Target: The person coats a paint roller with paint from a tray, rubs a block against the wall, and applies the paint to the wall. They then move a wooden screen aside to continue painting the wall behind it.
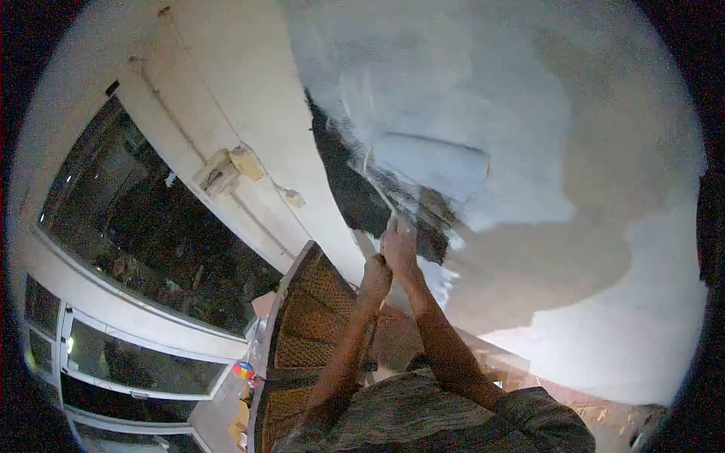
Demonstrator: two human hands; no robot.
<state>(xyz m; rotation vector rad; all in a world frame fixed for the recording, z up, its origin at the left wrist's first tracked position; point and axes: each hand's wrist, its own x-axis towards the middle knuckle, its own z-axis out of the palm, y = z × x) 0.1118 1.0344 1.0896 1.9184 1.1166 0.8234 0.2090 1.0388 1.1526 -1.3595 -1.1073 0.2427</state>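
A wide, pale paint roller [432,160] rests against the wall [483,68], its thin wire frame bending down to my hands. My right hand [399,241] is closed around the handle near the frame. Just below it, my left hand [377,275] is also closed around the handle, close against the right. My fingers cover most of the handle. Around the roller, whitish paint lies in streaks over a black patch [347,189] that shows at the left and below it.
A woven-panelled piece of furniture with a dark frame [310,325] stands at lower left. Beyond it are a large dark window [151,219] and white-framed panes [136,355]. An electrical box [245,162] with conduit is fixed to the cream wall. A colourful ball [242,370] lies near boxes.
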